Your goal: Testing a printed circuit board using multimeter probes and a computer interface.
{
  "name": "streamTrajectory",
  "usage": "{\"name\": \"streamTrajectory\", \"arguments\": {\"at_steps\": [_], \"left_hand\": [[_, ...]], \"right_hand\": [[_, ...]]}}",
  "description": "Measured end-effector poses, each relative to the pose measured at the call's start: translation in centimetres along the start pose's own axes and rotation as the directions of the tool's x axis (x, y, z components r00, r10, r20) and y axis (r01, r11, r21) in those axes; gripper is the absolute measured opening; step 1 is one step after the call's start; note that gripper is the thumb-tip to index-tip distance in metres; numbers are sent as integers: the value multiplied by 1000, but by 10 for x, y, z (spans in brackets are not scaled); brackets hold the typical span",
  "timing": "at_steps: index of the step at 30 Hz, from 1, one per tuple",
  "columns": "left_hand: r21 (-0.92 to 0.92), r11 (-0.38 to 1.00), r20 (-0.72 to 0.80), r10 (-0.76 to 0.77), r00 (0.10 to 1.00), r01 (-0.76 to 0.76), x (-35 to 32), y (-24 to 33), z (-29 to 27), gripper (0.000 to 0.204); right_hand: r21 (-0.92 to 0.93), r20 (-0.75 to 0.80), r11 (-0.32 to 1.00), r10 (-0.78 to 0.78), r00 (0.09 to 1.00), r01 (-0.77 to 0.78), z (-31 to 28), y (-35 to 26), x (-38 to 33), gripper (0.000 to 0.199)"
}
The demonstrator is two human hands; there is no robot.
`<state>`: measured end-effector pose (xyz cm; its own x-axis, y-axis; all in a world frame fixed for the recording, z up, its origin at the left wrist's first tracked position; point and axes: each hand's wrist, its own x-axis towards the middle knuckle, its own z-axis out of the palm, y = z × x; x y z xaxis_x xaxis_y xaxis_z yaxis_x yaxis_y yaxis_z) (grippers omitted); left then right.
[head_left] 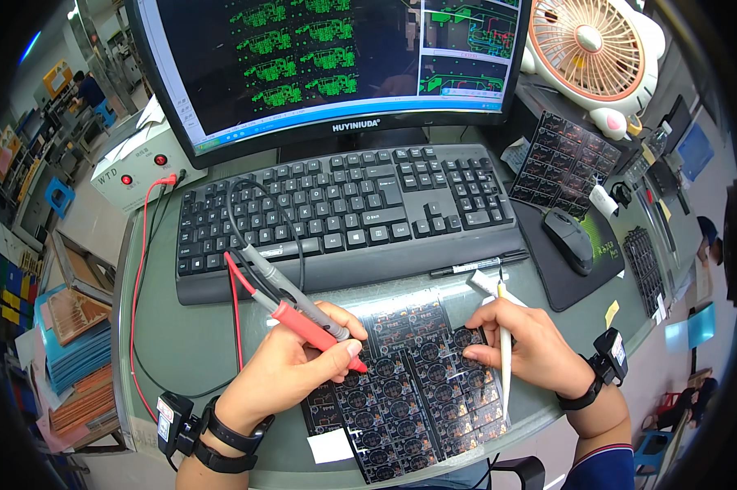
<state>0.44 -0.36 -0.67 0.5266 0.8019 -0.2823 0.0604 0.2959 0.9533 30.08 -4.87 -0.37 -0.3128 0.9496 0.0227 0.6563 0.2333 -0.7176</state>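
My left hand (283,371) is closed around two test probes, a red one (301,318) and a grey one (280,282). The red probe's tip points down at a black circuit board panel (397,408), near its upper left part; whether it touches is too small to tell. My right hand (532,341) grips a slim white pen-shaped tool (506,359), upright with a dark thin tip. Its thumb and forefinger are at the panel's upper right edge. More dark boards lie under and beside the panel, partly hidden by it.
Behind my hands are a black keyboard (336,204) and a monitor (303,65). A mouse (568,239), a leaning board panel (560,163) and a fan (589,39) stand right. Probe cables run left to a white tester box (136,167). A black marker (476,266) lies below the keyboard.
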Motion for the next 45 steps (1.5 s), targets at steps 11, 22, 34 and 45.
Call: {"name": "streamTrajectory", "arguments": {"at_steps": [11, 22, 34, 45], "left_hand": [[57, 998, -9, 37, 999, -36, 1, 2, 2, 21], [104, 980, 292, 132, 947, -169, -8, 4, 7, 32], [31, 991, 336, 110, 936, -128, -19, 7, 15, 39], [-363, 868, 100, 398, 912, -339, -9, 2, 28, 50]], "right_hand": [[22, -17, 999, -37, 999, 37, -2, 2, 2, 30], [610, -122, 776, -108, 987, 161, -9, 9, 3, 24], [662, -274, 733, 45, 961, 154, -22, -1, 1, 17], [937, -227, 265, -26, 973, 226, 21, -16, -28, 55]]}}
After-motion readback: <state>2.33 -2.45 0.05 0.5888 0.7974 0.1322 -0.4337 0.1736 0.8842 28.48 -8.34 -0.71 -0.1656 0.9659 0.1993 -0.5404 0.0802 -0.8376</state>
